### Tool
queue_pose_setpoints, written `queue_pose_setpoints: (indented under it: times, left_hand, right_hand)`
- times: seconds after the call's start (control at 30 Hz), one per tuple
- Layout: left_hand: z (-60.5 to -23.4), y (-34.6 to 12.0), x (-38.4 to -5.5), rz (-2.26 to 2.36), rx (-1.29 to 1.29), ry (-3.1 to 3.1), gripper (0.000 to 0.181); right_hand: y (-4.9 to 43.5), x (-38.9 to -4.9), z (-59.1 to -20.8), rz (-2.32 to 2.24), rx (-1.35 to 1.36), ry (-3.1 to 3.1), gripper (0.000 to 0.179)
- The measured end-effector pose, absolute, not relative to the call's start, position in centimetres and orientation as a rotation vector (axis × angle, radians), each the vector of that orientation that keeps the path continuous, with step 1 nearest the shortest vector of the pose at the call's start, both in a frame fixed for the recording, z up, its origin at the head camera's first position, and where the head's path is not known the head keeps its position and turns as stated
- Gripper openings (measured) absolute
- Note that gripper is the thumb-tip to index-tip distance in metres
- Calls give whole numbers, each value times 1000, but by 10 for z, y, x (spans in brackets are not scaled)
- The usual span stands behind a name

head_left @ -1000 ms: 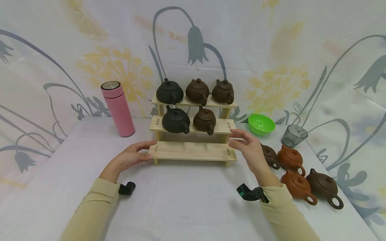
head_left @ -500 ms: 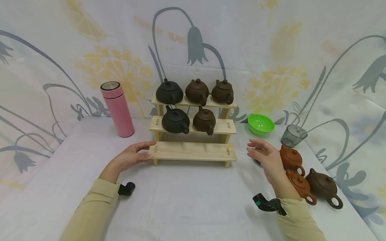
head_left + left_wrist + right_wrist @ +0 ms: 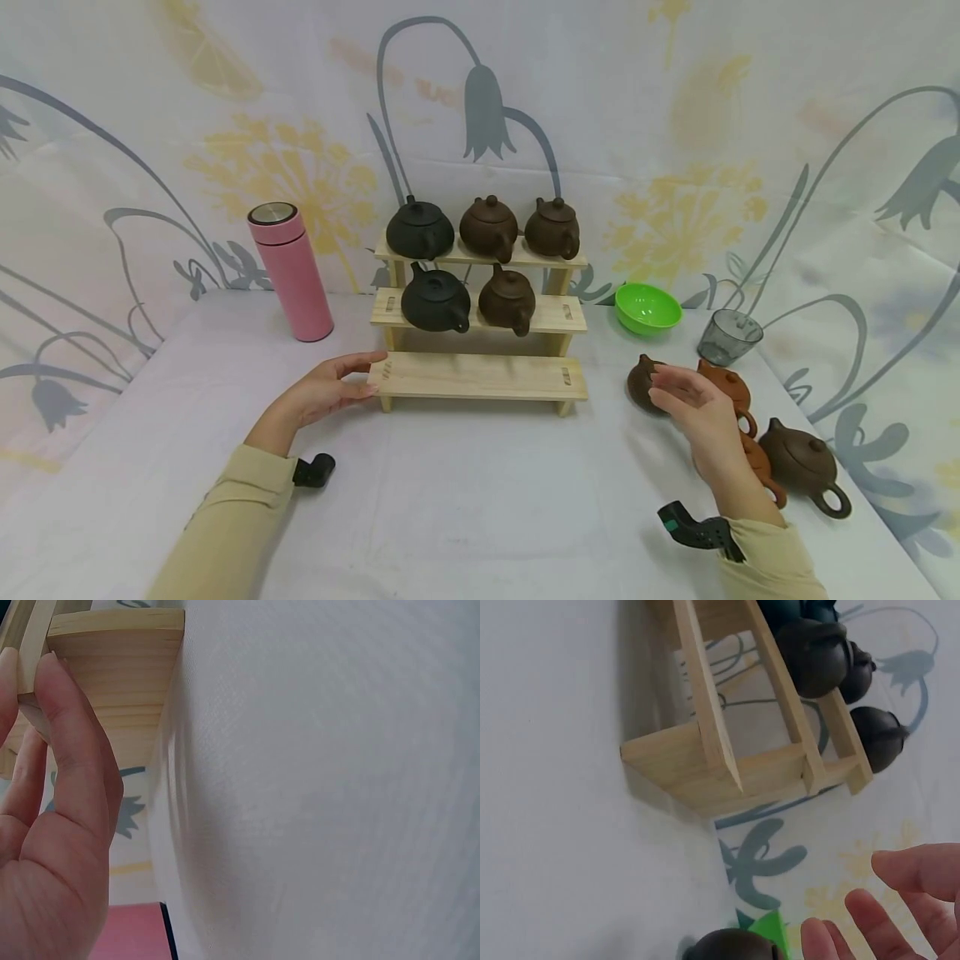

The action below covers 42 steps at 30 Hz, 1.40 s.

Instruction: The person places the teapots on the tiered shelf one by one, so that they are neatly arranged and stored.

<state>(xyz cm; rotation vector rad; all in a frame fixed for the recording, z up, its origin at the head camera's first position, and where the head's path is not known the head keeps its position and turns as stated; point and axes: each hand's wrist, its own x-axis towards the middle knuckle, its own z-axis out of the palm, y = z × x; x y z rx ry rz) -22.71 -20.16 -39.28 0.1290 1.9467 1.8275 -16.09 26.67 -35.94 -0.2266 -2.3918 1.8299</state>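
A three-tier wooden shelf (image 3: 480, 375) stands mid-table. My left hand (image 3: 318, 392) pinches the left end of its lowest board between thumb and fingers; the board end (image 3: 34, 667) shows between them in the left wrist view. Over at the right, my right hand (image 3: 701, 417) hovers with relaxed fingers and holds nothing. Beside its fingertips is a small dark brown teapot (image 3: 641, 383), partly covered by the hand. The right wrist view shows that teapot (image 3: 731, 945) apart from the fingers. Behind the hand are two orange-brown teapots, one upper (image 3: 726, 385) and one lower (image 3: 759, 467), partly hidden.
Three teapots (image 3: 489, 227) stand on the top tier and two more (image 3: 435, 300) on the middle one. A larger dark brown teapot (image 3: 801, 457) lies far right. Around stand a pink flask (image 3: 296, 279), a green bowl (image 3: 647, 310) and a grey glass (image 3: 729, 337).
My right hand has moved from the shelf's right end rightward and down to the teapots on the table. The left hand stays at the lowest board.
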Motion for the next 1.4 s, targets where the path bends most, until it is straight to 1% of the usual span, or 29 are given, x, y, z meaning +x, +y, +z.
queue_pose_setpoints:
  times: [0.4,0.77,0.83,1.03,1.2,1.4]
  left_hand:
    - [-394,-202,-228,1826,126,1945,63]
    - [-394,-202,-228,1837,132,1930,62]
    - [-395,-202,-228,1840,131,1927,62]
    - [-396,-202,-229,1835,121,1934,63]
    - [-396,-202,-229,1841,130,1930,62]
    - [-394,-202,-227,1836,140,1939,61]
  right_hand:
    - [289,-151,-369,1758,-391,-2416,41]
    - [288,-151,-376,1694,-585,-2519,54]
    - [286,-151,-378,1678,-559,-2554,53]
    - [276,-149,-384,1766,-362,-2607,49]
    - [264,-150,-390,1849,-394,-2567,47]
    - [254,-153,-394,1975,-419,-2553,55]
